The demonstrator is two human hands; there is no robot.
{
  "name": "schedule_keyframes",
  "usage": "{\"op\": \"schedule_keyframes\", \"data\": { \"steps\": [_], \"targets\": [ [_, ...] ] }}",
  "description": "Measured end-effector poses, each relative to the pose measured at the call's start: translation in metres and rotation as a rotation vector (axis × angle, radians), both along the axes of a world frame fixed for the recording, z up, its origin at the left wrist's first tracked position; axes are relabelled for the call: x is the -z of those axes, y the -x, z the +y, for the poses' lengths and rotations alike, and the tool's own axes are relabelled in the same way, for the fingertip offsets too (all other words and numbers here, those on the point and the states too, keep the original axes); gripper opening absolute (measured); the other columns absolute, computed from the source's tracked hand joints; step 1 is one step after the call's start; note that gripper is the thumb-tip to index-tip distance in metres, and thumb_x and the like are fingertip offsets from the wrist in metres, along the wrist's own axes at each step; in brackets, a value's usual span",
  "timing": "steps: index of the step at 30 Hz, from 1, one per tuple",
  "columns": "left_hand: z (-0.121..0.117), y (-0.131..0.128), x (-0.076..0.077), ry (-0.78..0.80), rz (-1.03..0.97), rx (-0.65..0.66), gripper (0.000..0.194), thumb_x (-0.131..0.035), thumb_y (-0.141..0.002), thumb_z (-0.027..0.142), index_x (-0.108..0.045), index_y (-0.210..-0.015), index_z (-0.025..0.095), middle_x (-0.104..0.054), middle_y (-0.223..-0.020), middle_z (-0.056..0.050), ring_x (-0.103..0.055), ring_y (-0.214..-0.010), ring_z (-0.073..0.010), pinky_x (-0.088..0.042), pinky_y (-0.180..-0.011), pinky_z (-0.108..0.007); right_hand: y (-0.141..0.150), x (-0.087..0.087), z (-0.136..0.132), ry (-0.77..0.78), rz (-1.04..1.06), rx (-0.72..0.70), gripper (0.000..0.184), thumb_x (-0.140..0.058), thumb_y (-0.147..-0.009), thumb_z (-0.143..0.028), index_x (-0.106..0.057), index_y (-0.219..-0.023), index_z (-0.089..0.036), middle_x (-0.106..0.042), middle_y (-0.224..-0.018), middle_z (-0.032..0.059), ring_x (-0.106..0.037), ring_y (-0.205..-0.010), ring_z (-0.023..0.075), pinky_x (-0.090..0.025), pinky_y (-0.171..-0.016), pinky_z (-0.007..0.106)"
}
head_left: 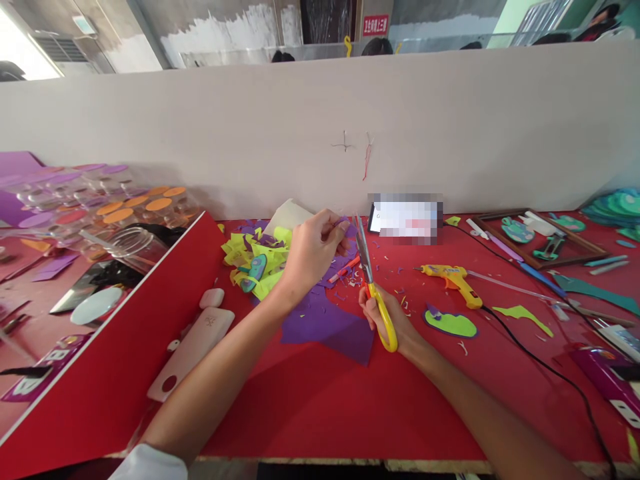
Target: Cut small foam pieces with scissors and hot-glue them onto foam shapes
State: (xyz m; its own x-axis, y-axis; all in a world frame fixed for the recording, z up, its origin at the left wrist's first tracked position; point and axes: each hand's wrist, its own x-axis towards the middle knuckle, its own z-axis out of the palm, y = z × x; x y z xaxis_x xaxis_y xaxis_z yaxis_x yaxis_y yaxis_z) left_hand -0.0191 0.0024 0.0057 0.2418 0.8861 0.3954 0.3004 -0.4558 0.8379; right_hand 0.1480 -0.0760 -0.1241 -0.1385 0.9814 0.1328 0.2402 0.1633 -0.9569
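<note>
My right hand (pixel 387 313) grips a pair of scissors (pixel 384 320) with yellow handles, its metal blades pointing up and away from me. Just left of the blades, my left hand (pixel 317 247) is closed in a pinch. Some purple shows at its fingertips, but I cannot tell whether it is held or lies behind. Beneath the hands is a purple sheet (pixel 327 330) with an angular cut edge. Lime-green and purple scraps (pixel 275 247) are heaped beyond my left wrist, with a teal and purple cut-out (pixel 254 272) on them. A red pen-like tool (pixel 345 270) lies between the hands.
A yellow glue gun (pixel 453 280) with a black cord and a green cut-out edged in purple (pixel 453 323) lie right. A phone (pixel 405 219) leans on the back panel. Left, a white power bank-like block (pixel 193 353) lies by the red divider (pixel 107 340); a wooden frame (pixel 580 250) is far right.
</note>
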Motion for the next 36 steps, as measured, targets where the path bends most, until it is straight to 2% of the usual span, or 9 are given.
{"op": "schedule_keyframes", "data": {
  "steps": [7,15,22,26,29,36],
  "targets": [
    [-0.002,-0.003,0.003,0.04,-0.026,0.029,0.021,-0.057,-0.097,0.031,-0.056,-0.08,0.019,-0.07,-0.065,-0.002,-0.066,-0.054,-0.0108,-0.056,-0.055,-0.022,-0.001,0.002,0.0,0.023,0.022,0.022,0.067,-0.034,-0.086,-0.089,-0.048,-0.087,-0.023,-0.04,-0.057,-0.0066,-0.036,-0.046,0.012,-0.031,-0.044,0.026],
    [0.002,0.001,0.0,-0.022,0.013,-0.006,0.008,-0.057,-0.094,0.024,-0.059,-0.089,0.018,-0.068,-0.069,0.0,-0.065,-0.06,-0.0105,-0.054,-0.061,-0.024,-0.005,-0.001,-0.001,0.048,0.003,0.032,0.057,-0.045,-0.088,-0.081,-0.046,-0.08,-0.024,-0.041,-0.055,-0.0064,-0.037,-0.045,0.0115,-0.029,-0.042,0.025],
    [0.007,0.002,0.006,-0.097,-0.008,-0.03,0.004,-0.057,-0.092,0.022,-0.055,-0.089,0.02,-0.065,-0.081,-0.002,-0.062,-0.068,-0.0104,-0.053,-0.063,-0.023,-0.005,0.002,0.0,0.04,-0.015,0.058,0.056,-0.048,-0.087,-0.079,-0.047,-0.078,-0.024,-0.039,-0.051,-0.0069,-0.038,-0.043,0.012,-0.027,-0.041,0.025],
    [0.006,0.001,0.006,-0.052,-0.036,-0.001,0.006,-0.054,-0.094,0.023,-0.051,-0.089,0.021,-0.063,-0.075,0.0,-0.062,-0.066,-0.0108,-0.052,-0.063,-0.024,-0.003,0.009,0.002,0.033,0.003,0.052,0.057,-0.043,-0.089,-0.08,-0.044,-0.078,-0.025,-0.04,-0.052,-0.0071,-0.036,-0.042,0.0111,-0.027,-0.041,0.025],
    [0.005,0.0,0.005,-0.051,-0.026,-0.025,0.008,-0.057,-0.094,0.026,-0.053,-0.09,0.021,-0.063,-0.076,0.0,-0.061,-0.066,-0.0109,-0.05,-0.061,-0.024,-0.003,0.011,0.002,0.032,0.008,0.03,0.058,-0.041,-0.089,-0.082,-0.045,-0.079,-0.024,-0.04,-0.052,-0.0071,-0.037,-0.042,0.0111,-0.028,-0.041,0.025],
    [0.003,-0.001,0.006,-0.078,0.001,-0.018,0.011,-0.054,-0.095,0.024,-0.054,-0.084,0.02,-0.061,-0.07,0.0,-0.059,-0.064,-0.011,-0.048,-0.06,-0.025,-0.003,0.004,-0.001,0.054,0.013,0.038,0.058,-0.049,-0.086,-0.082,-0.044,-0.075,-0.025,-0.039,-0.052,-0.0069,-0.038,-0.042,0.0112,-0.029,-0.04,0.025]
  ]
}}
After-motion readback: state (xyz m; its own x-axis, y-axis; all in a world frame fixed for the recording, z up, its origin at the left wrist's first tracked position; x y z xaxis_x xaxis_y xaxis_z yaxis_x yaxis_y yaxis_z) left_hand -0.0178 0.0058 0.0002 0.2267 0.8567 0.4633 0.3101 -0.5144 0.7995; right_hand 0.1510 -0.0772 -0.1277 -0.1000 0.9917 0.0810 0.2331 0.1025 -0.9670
